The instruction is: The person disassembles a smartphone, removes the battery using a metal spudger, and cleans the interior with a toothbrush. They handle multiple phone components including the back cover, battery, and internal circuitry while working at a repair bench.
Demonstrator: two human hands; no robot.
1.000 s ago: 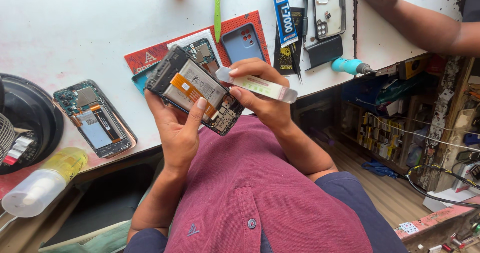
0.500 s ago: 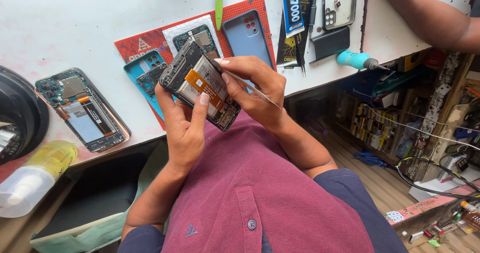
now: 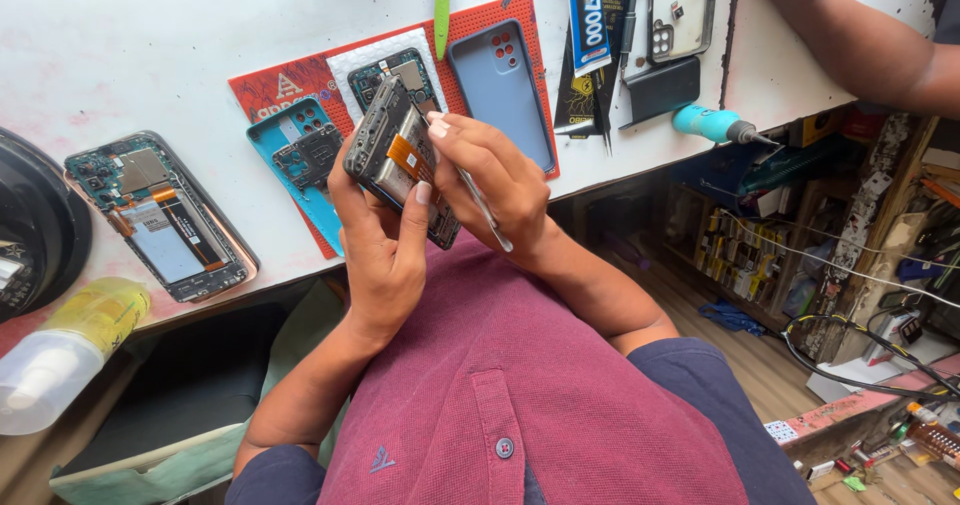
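Gripping an opened smartphone (image 3: pixel 400 170) in left hand (image 3: pixel 385 250), right hand (image 3: pixel 495 180) pinching tweezers (image 3: pixel 485 210) above the worktop's (image 3: pixel 150 55) near edge; plastic bottle (image 3: pixel 60 350) lying at left.

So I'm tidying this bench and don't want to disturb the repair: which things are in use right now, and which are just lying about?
In use:
- opened black phone with orange ribbon cable, held in the left hand
- thin metal tool, in the right hand

Lying about:
- grey-blue phone back cover
- opened phone with gold frame
- teal-handled screwdriver
- yellowish plastic bottle
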